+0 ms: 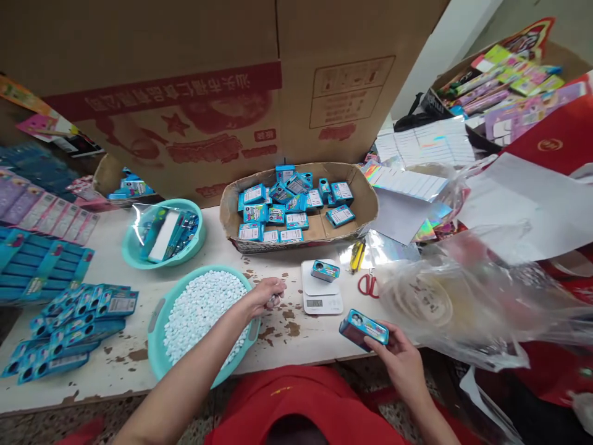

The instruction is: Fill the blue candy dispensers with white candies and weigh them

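My left hand (267, 295) is closed just right of a turquoise basin (156, 346) of small white pieces (199, 309); something small, partly hidden, shows between its fingers. In my right hand (401, 355) is a small blue box (364, 327), tilted, in front of the white scale (323, 303). Another blue box (325, 270) lies on the scale's plate. Behind the scale, a low cardboard tray (296, 246) holds several blue boxes.
Flattened blue boxes (69, 334) are piled at the left. A smaller turquoise basin (197, 241) holds packets. Red scissors (368, 285) and a yellow cutter (357, 255) lie right of the scale. Clear plastic bags (445, 303) cover the right side. A large carton (296, 37) stands behind.
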### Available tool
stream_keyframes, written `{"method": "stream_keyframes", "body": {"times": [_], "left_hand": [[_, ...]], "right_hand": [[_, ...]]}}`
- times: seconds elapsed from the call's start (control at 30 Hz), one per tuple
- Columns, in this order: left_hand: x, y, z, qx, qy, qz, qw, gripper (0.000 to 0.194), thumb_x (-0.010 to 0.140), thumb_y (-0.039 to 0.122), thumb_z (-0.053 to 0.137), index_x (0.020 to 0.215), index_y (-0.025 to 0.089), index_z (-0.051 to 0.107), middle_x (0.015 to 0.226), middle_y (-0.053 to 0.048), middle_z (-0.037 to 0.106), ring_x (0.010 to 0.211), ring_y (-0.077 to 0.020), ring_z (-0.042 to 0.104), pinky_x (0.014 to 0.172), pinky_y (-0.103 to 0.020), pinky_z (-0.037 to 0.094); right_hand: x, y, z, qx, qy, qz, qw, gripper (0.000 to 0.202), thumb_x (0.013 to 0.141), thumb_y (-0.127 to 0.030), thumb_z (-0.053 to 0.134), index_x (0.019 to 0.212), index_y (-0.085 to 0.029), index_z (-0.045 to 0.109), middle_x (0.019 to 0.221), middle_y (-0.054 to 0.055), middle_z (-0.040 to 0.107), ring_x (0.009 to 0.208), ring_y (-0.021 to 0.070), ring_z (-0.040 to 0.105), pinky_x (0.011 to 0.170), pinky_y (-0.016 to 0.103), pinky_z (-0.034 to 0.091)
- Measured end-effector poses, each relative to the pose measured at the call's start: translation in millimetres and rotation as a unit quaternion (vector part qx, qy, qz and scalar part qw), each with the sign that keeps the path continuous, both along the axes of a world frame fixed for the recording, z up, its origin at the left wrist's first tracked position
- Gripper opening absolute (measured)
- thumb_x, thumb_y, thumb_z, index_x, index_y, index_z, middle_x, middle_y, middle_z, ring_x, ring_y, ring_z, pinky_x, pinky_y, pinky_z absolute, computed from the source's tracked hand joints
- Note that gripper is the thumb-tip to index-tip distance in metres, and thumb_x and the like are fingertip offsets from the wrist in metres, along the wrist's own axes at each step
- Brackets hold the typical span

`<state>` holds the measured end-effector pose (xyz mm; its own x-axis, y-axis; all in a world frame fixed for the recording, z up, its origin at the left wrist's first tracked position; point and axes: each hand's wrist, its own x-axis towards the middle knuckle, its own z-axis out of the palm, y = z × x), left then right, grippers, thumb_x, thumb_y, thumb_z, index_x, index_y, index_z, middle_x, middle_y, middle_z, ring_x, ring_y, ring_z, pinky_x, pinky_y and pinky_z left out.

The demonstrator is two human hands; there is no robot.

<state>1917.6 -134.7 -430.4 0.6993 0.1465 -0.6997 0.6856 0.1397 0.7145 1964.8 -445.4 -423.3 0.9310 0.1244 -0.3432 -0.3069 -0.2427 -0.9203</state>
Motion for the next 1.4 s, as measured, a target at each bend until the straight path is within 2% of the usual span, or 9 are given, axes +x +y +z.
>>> {"method": "stream_keyframes", "body": {"times": [0.07,0.17,0.33,0.5,0.67,0.87,1.13,1.27,1.4], "left_hand": [[32,-9,0.0,0.062,-0.001,-0.057,0.996,0.022,0.075,0.038,0.053,0.07,0.018,0.045,0.056,0.005,0.046,0.038,-0.0043,0.031,0.038,-0.019,0.017],[73,-20,5.3,0.147,-0.027,-0.116,0.982,0.017,0.077,0.033,0.052,0.071,0.017,0.052,0.057,0.004,0.048,0.043,-0.0061,0.035,0.042,-0.02,0.022],[119,-38,12.5,0.299,-0.037,-0.215,0.929,0.001,0.07,0.018,0.058,0.07,0.018,0.06,0.061,0.001,0.052,0.059,-0.0128,0.048,0.054,-0.023,0.032],[131,-49,7.1,0.389,-0.026,-0.282,0.876,0.013,0.07,0.009,0.058,0.078,0.018,0.063,0.084,-0.005,0.061,0.086,-0.0198,0.056,0.07,-0.026,0.037],[128,-52,6.4,0.426,-0.019,-0.304,0.852,0.03,0.07,0.005,0.057,0.096,0.019,0.061,0.094,-0.006,0.061,0.089,-0.0198,0.056,0.073,-0.027,0.038],[129,-55,6.6,0.433,-0.029,-0.282,0.856,0.027,0.071,0.004,0.055,0.093,0.019,0.061,0.092,-0.005,0.058,0.086,-0.0184,0.055,0.069,-0.026,0.037],[128,-58,2.8,0.396,-0.056,-0.215,0.891,0.024,0.066,0.001,0.057,0.082,0.019,0.061,0.085,-0.002,0.053,0.078,-0.0159,0.052,0.068,-0.026,0.036],[130,-58,2.2,0.344,-0.076,-0.151,0.924,0.027,0.058,-0.004,0.058,0.072,0.019,0.059,0.074,0.0,0.05,0.074,-0.015,0.05,0.068,-0.025,0.036],[132,-56,2.6,0.251,-0.086,-0.053,0.963,0.02,0.057,-0.002,0.059,0.063,0.017,0.055,0.062,0.003,0.05,0.065,-0.0124,0.051,0.063,-0.025,0.038]], "right_hand": [[7,-7,-4.9,0.009,0.008,-0.003,1.0,0.044,0.051,-0.039,0.081,0.085,-0.019,0.062,0.082,0.003,0.067,0.078,0.0213,0.062,0.073,0.031,0.051],[13,-12,-10.0,0.028,0.02,0.004,0.999,0.044,0.052,-0.039,0.081,0.086,-0.019,0.062,0.082,0.003,0.067,0.08,0.0219,0.062,0.075,0.032,0.051],[21,-16,-13.5,0.059,0.04,0.013,0.997,0.044,0.053,-0.039,0.081,0.087,-0.019,0.061,0.084,0.004,0.067,0.081,0.0227,0.062,0.074,0.033,0.051],[31,-26,-17.0,0.06,0.047,0.021,0.997,0.043,0.054,-0.039,0.08,0.087,-0.019,0.06,0.083,0.004,0.066,0.081,0.0223,0.062,0.076,0.033,0.05],[38,-33,-17.8,0.064,0.061,0.017,0.996,0.045,0.053,-0.039,0.081,0.087,-0.019,0.06,0.083,0.003,0.067,0.081,0.022,0.062,0.076,0.033,0.051],[44,-34,-13.4,0.065,0.058,0.027,0.996,0.044,0.053,-0.041,0.082,0.086,-0.019,0.061,0.082,0.003,0.068,0.08,0.0227,0.063,0.075,0.034,0.051],[49,-33,-10.0,0.059,0.081,0.022,0.995,0.049,0.048,-0.043,0.083,0.085,-0.019,0.062,0.081,0.004,0.069,0.078,0.0234,0.064,0.072,0.034,0.053],[49,-32,-10.0,0.059,0.081,0.024,0.995,0.049,0.049,-0.044,0.083,0.085,-0.019,0.062,0.08,0.004,0.069,0.077,0.0229,0.064,0.071,0.035,0.052],[50,-31,-9.5,0.061,0.078,0.033,0.995,0.048,0.05,-0.043,0.083,0.085,-0.018,0.062,0.081,0.004,0.069,0.078,0.0223,0.063,0.072,0.034,0.052]]}}
